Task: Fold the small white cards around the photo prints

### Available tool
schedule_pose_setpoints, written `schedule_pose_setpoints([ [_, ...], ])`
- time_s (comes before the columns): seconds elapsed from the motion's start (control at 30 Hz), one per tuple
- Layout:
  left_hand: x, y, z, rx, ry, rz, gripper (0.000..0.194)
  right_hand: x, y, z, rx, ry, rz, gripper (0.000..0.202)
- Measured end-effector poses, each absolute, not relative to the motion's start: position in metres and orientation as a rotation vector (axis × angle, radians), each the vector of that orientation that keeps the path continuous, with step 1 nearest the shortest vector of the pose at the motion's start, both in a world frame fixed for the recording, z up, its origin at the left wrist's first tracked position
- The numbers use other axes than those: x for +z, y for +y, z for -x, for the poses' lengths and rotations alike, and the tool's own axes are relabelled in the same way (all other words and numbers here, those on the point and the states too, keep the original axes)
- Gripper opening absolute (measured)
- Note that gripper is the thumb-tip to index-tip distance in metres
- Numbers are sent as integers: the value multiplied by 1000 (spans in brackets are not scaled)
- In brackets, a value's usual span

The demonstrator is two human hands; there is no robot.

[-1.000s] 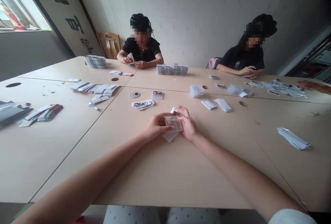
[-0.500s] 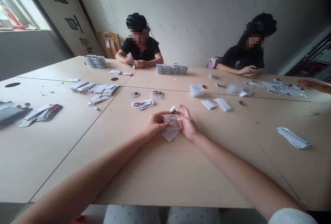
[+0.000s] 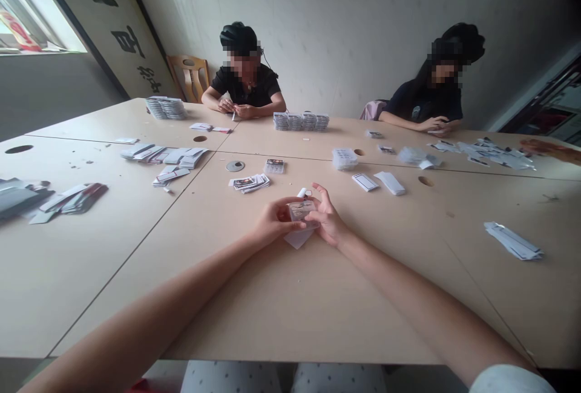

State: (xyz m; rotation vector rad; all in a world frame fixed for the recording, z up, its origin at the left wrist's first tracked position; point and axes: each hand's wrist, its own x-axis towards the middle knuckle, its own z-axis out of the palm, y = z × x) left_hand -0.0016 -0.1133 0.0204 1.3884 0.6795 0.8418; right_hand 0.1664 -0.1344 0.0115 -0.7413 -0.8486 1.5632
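Pale table (image 3: 290, 314) before a light wall (image 3: 327, 42), our two hands on a clear box (image 3: 297, 212) at the centre of the frame.
Our left hand (image 3: 276, 218) pinches the box's left side between thumb and fingers; our right hand (image 3: 330, 218) grips its right side, thumb across the top, one finger stretched away. We cannot make out the contents. Below it rests a white sheet (image 3: 297, 240); clear packs (image 3: 301, 122) stand in a row at upper centre.
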Motion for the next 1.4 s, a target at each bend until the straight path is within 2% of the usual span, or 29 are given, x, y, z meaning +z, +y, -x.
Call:
schedule_pose_setpoints([
  [0.43,22,-116,1,793,679,-1346,74,10,-133,-169,1582,-868,719,90],
  [0.7,24,-114,1,805,668,-1330,70,9,-133,-169,1584,-849,729,82],
  [0.97,22,-112,2,807,672,-1310,70,10,-134,-172,1620,-996,705,90],
  [1.4,28,-113,3,813,705,-1297,69,9,-130,-176,1692,-923,631,84],
])
